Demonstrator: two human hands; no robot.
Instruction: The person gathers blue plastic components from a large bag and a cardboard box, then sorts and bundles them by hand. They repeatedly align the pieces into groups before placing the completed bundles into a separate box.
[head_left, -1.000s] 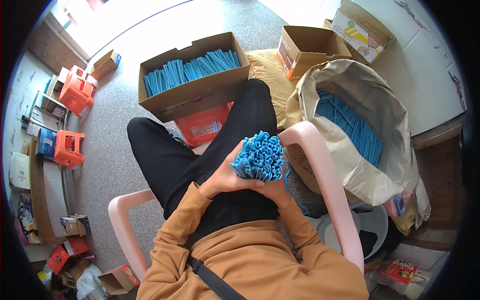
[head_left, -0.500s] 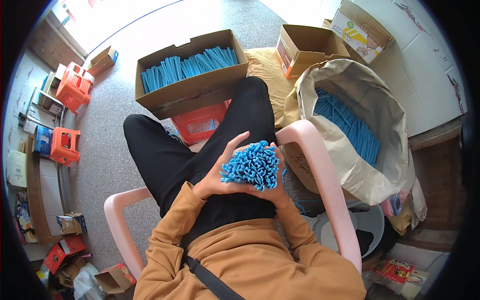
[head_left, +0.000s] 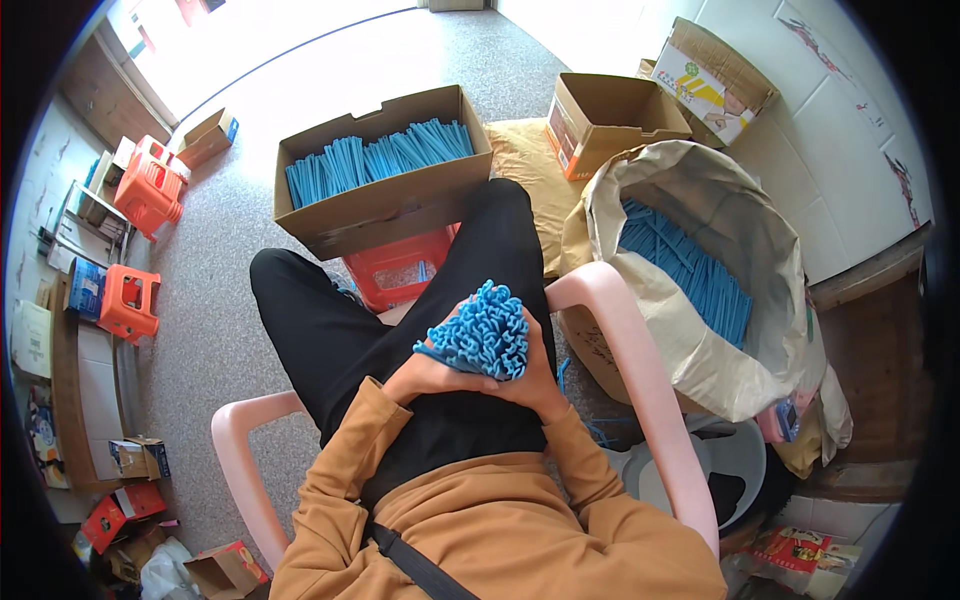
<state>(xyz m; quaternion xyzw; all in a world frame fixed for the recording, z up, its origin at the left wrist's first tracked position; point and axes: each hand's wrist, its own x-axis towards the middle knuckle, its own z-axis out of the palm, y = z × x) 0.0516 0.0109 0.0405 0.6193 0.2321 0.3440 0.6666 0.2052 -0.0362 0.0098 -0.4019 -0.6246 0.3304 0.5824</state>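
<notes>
Above my lap, both hands hold one thick bundle of thin blue plastic strips point(head_left: 485, 335), its curly cut ends facing up toward me. My left hand point(head_left: 432, 376) wraps the bundle's left and near side, with its thumb along the front. My right hand point(head_left: 540, 368) closes round the right side. The fingers behind the bundle are hidden. Beyond my knees, an open cardboard box point(head_left: 375, 205) full of similar blue strips rests on a red plastic stool point(head_left: 400, 262). To the right, a large open woven sack point(head_left: 690, 365) holds more loose blue strips.
My chair's pink armrests point(head_left: 640, 370) flank me. Behind the sack stand a brown carton point(head_left: 620, 110) and a full yellowish sack point(head_left: 530, 165). A grey-white tub point(head_left: 745, 455) sits at the lower right. Red stools point(head_left: 130, 302) and small boxes line the left wall.
My hands have shifted the bundle slightly left and tilted it. The left fingers, raised before, are now drawn in round it. The view has tipped a little upward.
</notes>
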